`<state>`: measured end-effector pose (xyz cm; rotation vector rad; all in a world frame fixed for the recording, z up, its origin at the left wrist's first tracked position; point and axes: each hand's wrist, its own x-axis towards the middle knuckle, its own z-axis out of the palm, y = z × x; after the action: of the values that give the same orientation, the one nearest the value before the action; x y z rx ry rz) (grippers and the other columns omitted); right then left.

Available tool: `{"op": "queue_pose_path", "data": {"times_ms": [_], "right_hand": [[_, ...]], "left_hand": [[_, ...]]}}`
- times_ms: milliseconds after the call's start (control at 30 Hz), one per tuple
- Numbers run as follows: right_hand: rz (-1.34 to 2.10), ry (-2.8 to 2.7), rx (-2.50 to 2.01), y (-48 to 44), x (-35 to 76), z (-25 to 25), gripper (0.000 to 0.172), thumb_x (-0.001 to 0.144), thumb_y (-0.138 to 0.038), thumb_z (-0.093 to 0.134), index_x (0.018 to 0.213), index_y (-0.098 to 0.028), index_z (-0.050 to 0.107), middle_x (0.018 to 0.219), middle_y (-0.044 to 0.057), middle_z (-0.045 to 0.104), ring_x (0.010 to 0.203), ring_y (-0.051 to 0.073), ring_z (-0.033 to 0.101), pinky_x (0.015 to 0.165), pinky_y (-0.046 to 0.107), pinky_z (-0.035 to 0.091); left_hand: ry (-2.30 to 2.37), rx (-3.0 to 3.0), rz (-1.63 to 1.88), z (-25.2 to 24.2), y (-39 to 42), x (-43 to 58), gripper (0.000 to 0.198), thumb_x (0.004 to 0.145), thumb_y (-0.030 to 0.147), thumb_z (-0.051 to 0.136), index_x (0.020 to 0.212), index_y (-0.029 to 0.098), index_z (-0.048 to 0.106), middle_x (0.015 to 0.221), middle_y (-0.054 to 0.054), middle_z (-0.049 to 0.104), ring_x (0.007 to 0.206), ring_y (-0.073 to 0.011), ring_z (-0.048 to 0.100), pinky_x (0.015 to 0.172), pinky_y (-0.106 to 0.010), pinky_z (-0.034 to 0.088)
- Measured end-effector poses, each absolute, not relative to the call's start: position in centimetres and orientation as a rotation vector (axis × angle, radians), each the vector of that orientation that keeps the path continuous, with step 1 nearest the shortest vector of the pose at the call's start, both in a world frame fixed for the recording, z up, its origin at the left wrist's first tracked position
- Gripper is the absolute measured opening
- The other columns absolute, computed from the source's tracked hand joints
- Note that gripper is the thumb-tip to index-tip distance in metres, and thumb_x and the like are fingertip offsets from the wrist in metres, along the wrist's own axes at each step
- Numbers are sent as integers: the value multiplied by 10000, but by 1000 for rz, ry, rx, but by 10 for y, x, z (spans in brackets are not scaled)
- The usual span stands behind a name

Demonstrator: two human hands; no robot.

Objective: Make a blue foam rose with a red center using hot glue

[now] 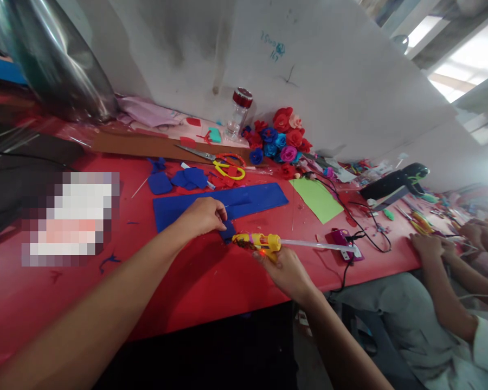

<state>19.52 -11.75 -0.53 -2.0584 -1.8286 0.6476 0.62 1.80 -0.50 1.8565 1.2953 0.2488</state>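
Observation:
My right hand grips a yellow glue gun with a glue stick poking out of its back; its nozzle points left at a small blue felt piece. My left hand is closed, pinching that blue piece against the red table. Just behind my left hand lies a long strip of blue felt.
Yellow-handled scissors, blue cut-outs, a green sheet, a pile of felt roses and a jar lie farther back. A purple power strip with cables sits right. Another person's hands work at the right edge.

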Motion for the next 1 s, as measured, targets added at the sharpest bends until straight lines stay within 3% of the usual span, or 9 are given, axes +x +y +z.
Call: {"op": "queue_pose_path", "data": {"times_ms": [133, 400, 567, 1000], "right_hand": [[649, -1834, -2043, -117, 197, -4, 351, 841, -477, 521, 820, -172, 694, 659, 61, 654, 668, 221, 632, 535, 246, 370], [635, -1810, -2107, -114, 198, 0, 362, 824, -483, 525, 647, -176, 597, 559, 24, 553, 524, 157, 536, 472, 236, 291], [600, -1827, -2137, -113, 200, 2, 372, 833, -480, 489, 635, -177, 571, 568, 26, 545, 542, 153, 520, 497, 239, 286], [465, -1842, -2071, -116, 204, 10, 337, 866, -425, 479, 786, -168, 681, 615, 56, 654, 590, 199, 626, 541, 247, 385]], "left_hand": [[1298, 1863, 238, -6, 19, 7, 117, 571, 160, 718, 671, 203, 676, 695, -2, 692, 674, -165, 622, 607, -246, 404], [1295, 1855, 248, -8, 19, 7, 114, 575, 161, 707, 677, 200, 674, 685, 2, 691, 674, -163, 626, 608, -240, 413], [1291, 1886, 218, -6, 18, 6, 133, 595, 172, 696, 727, 191, 682, 727, -3, 707, 688, -156, 633, 611, -230, 422], [1298, 1916, 172, 0, 17, 6, 147, 623, 181, 701, 770, 185, 693, 797, -16, 727, 747, -164, 655, 633, -228, 435]]}}
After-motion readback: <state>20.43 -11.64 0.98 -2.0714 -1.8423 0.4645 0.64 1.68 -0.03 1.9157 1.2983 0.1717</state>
